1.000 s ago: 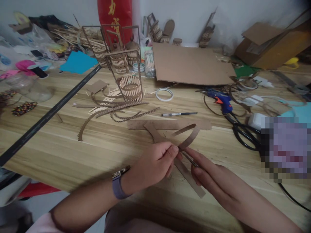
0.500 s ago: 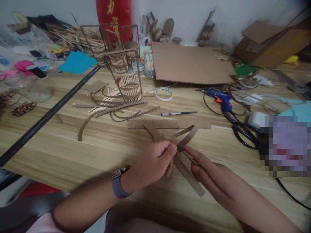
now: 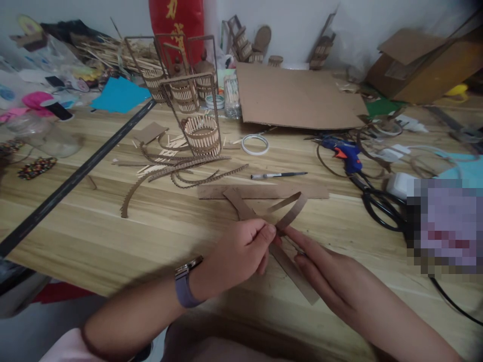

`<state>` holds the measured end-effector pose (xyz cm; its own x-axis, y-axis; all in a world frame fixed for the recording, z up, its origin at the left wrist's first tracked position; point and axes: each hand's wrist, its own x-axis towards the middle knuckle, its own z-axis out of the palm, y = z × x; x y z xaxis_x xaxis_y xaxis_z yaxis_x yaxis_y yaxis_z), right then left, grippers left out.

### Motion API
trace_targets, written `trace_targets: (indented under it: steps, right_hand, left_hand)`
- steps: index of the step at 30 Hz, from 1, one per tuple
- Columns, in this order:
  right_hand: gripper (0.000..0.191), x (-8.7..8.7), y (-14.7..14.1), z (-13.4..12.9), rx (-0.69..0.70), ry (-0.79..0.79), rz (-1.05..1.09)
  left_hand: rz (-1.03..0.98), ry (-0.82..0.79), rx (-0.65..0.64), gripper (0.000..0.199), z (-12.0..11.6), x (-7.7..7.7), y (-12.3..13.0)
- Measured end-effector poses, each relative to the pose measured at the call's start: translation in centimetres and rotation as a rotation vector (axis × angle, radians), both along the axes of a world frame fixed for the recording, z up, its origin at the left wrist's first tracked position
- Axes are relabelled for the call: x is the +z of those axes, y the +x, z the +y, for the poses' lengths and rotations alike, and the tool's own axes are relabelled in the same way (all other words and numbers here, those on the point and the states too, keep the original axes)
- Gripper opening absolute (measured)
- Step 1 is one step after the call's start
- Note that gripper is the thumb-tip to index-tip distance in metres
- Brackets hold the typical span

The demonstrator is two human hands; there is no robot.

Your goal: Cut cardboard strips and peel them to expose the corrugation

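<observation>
My left hand (image 3: 241,251), with a watch on the wrist, pinches a narrow brown cardboard strip between thumb and fingers. The free end of this cardboard strip (image 3: 293,212) curls up in a loop beyond the fingertips. My right hand (image 3: 328,274) is closed around a slim metal tool (image 3: 292,245), whose tip meets the strip at my left fingertips. Its handle is hidden, so its exact kind is unclear. Under both hands a flat cardboard strip (image 3: 296,274) lies slantwise on the table. Another wide flat strip (image 3: 264,191) lies just beyond.
A pen (image 3: 279,175), a tape roll (image 3: 255,144) and notched cardboard strips (image 3: 181,166) lie ahead. Behind them stand small stick buckets (image 3: 203,136) with tall handles. A blue glue gun (image 3: 347,153) and black-handled scissors (image 3: 385,208) lie right, a cardboard sheet (image 3: 298,95) at the back.
My right fingers and the metal tool have shifted very slightly at the strip. My left hand keeps its pinch; the view has moved a little.
</observation>
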<state>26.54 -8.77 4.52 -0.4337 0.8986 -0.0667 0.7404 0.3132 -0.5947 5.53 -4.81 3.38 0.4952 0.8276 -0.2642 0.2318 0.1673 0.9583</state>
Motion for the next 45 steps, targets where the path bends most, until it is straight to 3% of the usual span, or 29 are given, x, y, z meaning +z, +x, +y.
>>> trace_targets:
  steps: [5, 10, 22, 31, 36, 41, 45]
  right_hand:
    - [0.049, 0.0, -0.1, 0.2, 0.023, 0.034, 0.008]
    - [0.048, 0.0, -0.2, 0.2, 0.001, -0.029, 0.047]
    - [0.045, -0.5, -0.3, -0.4, -0.122, -0.109, 0.250]
    - [0.050, -0.6, 0.1, -0.1, -0.028, -0.085, 0.137]
    - [0.049, -0.7, -0.1, 0.0, 0.005, -0.048, 0.108]
    - [0.048, -1.4, -0.3, -0.2, -0.052, 0.012, 0.141]
    - [0.047, -0.7, -0.4, -0.2, -0.139, -0.003, 0.214]
  left_hand:
    - [0.044, 0.071, -0.016, 0.042, 0.0, -0.2, -0.1]
    - [0.067, 0.171, -0.026, 0.043, -0.2, 0.1, -0.1]
    - [0.059, 0.246, -0.054, 0.040, -0.5, 0.3, -0.2]
    - [0.119, 0.271, -0.021, 0.040, -0.5, 0.5, 0.0]
    - [0.164, 0.383, -0.030, 0.032, -0.7, 0.3, -0.1]
    - [0.182, 0.440, -0.033, 0.029, -0.9, 0.1, -0.1]
    - [0.144, 0.443, -0.029, 0.028, -0.9, 0.1, -0.1]
